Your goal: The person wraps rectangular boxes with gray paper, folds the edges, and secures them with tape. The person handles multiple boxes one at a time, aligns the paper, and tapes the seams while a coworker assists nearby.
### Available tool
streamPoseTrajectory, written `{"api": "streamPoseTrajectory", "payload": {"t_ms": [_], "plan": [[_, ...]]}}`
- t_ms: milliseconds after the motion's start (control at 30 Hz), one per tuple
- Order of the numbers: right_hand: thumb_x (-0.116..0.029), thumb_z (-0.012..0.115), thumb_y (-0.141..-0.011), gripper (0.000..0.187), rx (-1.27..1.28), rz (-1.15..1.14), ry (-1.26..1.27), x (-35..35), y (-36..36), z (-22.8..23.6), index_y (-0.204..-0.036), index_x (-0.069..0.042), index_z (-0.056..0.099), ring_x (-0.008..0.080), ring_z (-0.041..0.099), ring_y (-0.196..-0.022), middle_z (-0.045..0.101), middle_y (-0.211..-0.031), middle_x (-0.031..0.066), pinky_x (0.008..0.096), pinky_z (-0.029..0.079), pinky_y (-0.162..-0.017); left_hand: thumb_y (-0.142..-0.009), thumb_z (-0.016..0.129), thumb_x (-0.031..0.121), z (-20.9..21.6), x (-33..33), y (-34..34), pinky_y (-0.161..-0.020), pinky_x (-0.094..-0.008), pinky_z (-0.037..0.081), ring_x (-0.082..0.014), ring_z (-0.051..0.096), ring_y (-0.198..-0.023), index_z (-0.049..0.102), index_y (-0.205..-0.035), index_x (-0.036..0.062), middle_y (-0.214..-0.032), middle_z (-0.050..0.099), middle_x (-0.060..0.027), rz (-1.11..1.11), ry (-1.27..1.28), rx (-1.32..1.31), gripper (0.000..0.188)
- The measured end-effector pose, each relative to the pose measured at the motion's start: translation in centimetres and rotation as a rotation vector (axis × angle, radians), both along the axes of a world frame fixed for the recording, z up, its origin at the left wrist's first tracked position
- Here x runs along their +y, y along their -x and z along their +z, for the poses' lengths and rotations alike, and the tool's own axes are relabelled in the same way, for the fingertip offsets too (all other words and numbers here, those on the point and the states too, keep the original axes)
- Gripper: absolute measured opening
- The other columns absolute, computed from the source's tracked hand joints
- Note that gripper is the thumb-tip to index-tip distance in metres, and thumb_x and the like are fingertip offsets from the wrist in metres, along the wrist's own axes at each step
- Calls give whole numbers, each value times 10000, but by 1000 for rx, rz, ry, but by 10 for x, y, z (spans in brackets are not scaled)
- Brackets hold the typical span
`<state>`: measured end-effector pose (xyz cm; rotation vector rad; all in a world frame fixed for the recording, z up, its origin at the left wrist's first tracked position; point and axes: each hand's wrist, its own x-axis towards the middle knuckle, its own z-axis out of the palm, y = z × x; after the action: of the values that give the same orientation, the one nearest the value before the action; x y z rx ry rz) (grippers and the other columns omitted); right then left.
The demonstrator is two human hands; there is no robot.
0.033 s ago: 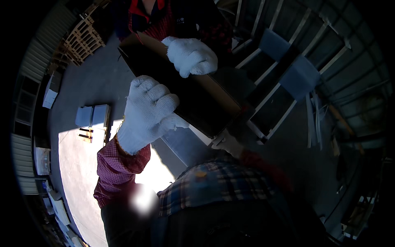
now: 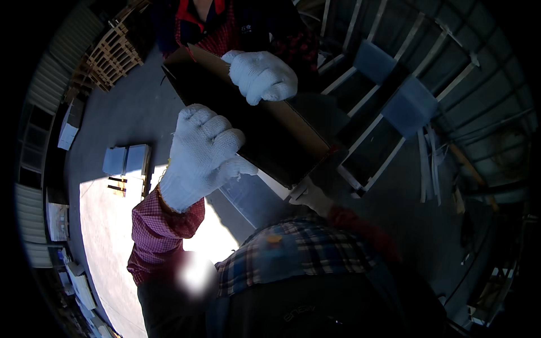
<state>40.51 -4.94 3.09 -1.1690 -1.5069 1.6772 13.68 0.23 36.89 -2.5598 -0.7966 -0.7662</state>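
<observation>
A long, narrow cardboard box [image 2: 297, 133], open at the top and dark inside, slants across the space before me. My left hand [image 2: 202, 155], in a white knit glove, is closed on its near long edge, with the fingers curled over the rim. Low at the box's near right corner is my right hand [image 2: 311, 198], gloved and in shade. It grips the box there, though some of its fingers are hidden. Across from me, a co-worker's white-gloved hand [image 2: 262, 78] is closed on the far long edge.
A co-worker [image 2: 208, 25] stands close beyond the box. Metal frames with pale panels [image 2: 410, 106] are at the right. On the left, a low stack [image 2: 127, 160] sits partly in bright sunlight, and wooden pallets [image 2: 114, 54] lean farther back. A grey flat surface [image 2: 248, 200] lies below the box.
</observation>
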Motion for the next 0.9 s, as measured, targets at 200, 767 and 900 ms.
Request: {"api": "streamPoseTrajectory", "payload": {"t_ms": [200, 767, 900], "plan": [[-171, 804, -875, 709, -200, -41, 65, -10, -5, -4, -1471, -56, 437, 262, 598, -1212, 616, -1269, 114, 376, 455, -1068, -710, 809, 472, -46, 10, 7, -873, -430, 455, -268, 581, -811, 651, -873, 131, -819, 586, -41, 89, 121, 80, 409], [-319, 800, -899, 924, 325, -148, -33, 12, -10, 137, -1616, -11, 305, 305, 435, -1473, 468, -1574, 191, 440, 353, -1204, -662, 842, 383, -113, 17, -15, -927, -452, 459, -292, 587, -862, 665, -856, 112, -837, 593, -57, 55, 168, 10, 377], [-175, 689, -990, 664, 367, -135, -446, 32, 15, 200, -1553, 31, 404, 288, 485, -1433, 504, -1547, 193, 437, 408, -1166, -743, 803, 387, -132, 15, -4, -942, -446, 456, -281, 595, -862, 642, -849, 126, -833, 579, -49, 36, 322, 59, 324]]}}
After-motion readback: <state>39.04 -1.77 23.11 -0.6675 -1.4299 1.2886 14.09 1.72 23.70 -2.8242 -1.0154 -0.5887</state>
